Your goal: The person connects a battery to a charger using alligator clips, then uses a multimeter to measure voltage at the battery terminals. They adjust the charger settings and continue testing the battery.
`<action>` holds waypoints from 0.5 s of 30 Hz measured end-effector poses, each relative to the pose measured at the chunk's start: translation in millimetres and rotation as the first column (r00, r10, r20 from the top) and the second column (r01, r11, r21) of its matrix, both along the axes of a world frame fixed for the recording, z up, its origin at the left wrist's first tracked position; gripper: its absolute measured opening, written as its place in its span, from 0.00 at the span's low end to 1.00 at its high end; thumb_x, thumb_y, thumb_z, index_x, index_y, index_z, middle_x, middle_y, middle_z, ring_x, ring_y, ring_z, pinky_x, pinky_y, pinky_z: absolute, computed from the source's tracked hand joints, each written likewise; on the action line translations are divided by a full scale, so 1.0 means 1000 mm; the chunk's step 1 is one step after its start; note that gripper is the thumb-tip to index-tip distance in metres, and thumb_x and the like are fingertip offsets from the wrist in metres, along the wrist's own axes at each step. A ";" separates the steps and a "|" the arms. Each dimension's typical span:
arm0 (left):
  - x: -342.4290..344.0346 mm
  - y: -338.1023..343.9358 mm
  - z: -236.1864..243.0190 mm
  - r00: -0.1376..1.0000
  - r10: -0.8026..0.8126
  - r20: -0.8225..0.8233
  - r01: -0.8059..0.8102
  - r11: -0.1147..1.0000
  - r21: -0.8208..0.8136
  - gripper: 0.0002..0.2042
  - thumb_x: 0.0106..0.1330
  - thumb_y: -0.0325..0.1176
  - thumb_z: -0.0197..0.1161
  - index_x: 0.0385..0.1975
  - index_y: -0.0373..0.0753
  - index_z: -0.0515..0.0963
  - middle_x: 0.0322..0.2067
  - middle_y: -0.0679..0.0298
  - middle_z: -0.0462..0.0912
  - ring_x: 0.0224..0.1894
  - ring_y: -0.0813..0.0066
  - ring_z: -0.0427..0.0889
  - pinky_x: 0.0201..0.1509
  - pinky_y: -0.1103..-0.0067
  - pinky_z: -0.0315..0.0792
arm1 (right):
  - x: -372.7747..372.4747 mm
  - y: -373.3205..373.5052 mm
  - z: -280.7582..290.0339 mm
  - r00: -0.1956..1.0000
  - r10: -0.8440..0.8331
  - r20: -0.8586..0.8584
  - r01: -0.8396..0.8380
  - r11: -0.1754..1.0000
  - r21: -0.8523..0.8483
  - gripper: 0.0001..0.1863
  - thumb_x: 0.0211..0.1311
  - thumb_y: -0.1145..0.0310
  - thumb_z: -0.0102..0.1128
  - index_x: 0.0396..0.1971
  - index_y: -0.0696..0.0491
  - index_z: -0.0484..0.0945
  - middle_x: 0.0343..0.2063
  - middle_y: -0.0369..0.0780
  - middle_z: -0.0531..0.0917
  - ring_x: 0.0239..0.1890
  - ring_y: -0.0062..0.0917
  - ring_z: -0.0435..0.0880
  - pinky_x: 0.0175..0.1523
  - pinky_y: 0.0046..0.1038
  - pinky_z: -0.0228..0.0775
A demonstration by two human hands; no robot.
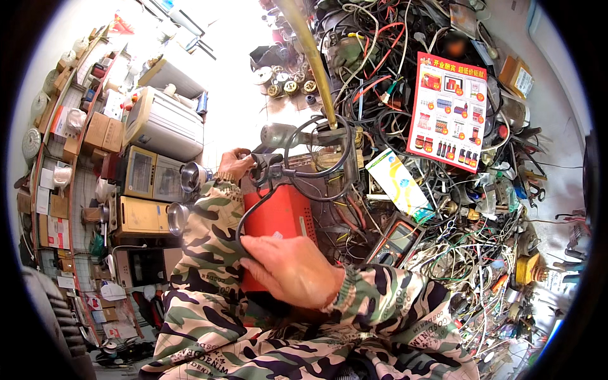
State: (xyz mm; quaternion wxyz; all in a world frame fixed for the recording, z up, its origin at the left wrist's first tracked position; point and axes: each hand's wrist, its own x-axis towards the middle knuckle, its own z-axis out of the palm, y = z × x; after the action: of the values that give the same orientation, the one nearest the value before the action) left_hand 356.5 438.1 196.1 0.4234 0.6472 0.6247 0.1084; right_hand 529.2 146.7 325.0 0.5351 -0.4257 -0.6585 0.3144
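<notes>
A red metal box-shaped machine with vent slots in its side stands upright before me. My left hand is at its far end, fingers closed around a black fitting. A thick black cable loops from there to the right. A thinner black cord curves down the machine's left side. My right hand lies over the near part of the machine, fingers stretched out, their tips by the cord. The palm hides part of the casing.
Tangled wires cover the bench on the right, with a multimeter, a red printed flyer and a white-yellow box. A yellowish pole slants down beyond the machine. Loaded shelves and appliances stand left.
</notes>
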 end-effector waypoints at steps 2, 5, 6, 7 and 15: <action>0.010 -0.019 0.017 0.993 0.053 0.103 -0.051 0.998 -0.024 0.19 0.63 0.32 0.70 0.49 0.28 0.77 0.33 0.57 0.86 0.32 0.72 0.87 0.31 0.79 0.81 | 0.002 0.003 -0.001 0.988 0.039 0.149 -0.024 0.995 -0.102 0.10 0.67 0.65 0.54 0.35 0.57 0.72 0.28 0.45 0.82 0.32 0.45 0.84 0.33 0.43 0.76; -0.003 -0.034 0.025 0.982 0.058 0.180 -0.052 0.998 -0.038 0.18 0.63 0.34 0.69 0.49 0.30 0.78 0.33 0.56 0.86 0.32 0.71 0.88 0.30 0.79 0.80 | -0.001 -0.012 -0.006 0.908 0.161 0.387 -0.072 0.969 -0.235 0.08 0.65 0.67 0.56 0.35 0.56 0.73 0.27 0.45 0.81 0.27 0.44 0.83 0.30 0.41 0.77; -0.007 -0.039 0.027 0.984 0.032 0.175 -0.029 0.999 -0.017 0.18 0.63 0.34 0.69 0.48 0.30 0.79 0.33 0.56 0.86 0.32 0.71 0.87 0.29 0.80 0.80 | 0.000 -0.020 -0.011 0.893 0.151 0.425 -0.051 0.970 -0.239 0.07 0.64 0.67 0.56 0.36 0.56 0.73 0.26 0.44 0.81 0.27 0.44 0.83 0.30 0.41 0.77; -0.011 -0.043 0.030 0.986 0.006 0.168 -0.007 1.000 0.005 0.18 0.63 0.34 0.69 0.48 0.30 0.79 0.33 0.56 0.86 0.32 0.72 0.87 0.29 0.80 0.79 | 0.004 -0.027 -0.013 0.875 0.141 0.462 -0.029 0.970 -0.241 0.07 0.63 0.68 0.56 0.36 0.56 0.74 0.26 0.44 0.81 0.27 0.43 0.84 0.30 0.41 0.77; -0.013 -0.081 0.045 0.917 -0.211 0.340 0.135 0.963 0.232 0.10 0.63 0.29 0.66 0.41 0.30 0.83 0.27 0.62 0.84 0.26 0.79 0.81 0.30 0.83 0.74 | 0.005 -0.043 -0.038 0.758 0.055 0.650 0.073 0.983 -0.169 0.11 0.55 0.69 0.59 0.37 0.56 0.78 0.27 0.42 0.82 0.28 0.38 0.86 0.30 0.38 0.79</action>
State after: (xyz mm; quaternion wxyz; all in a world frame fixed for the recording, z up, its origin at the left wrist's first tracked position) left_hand 343.4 357.1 240.9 0.4703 0.7090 0.4618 0.2508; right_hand 533.8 103.6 287.1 0.2322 -0.5591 -0.7695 0.2035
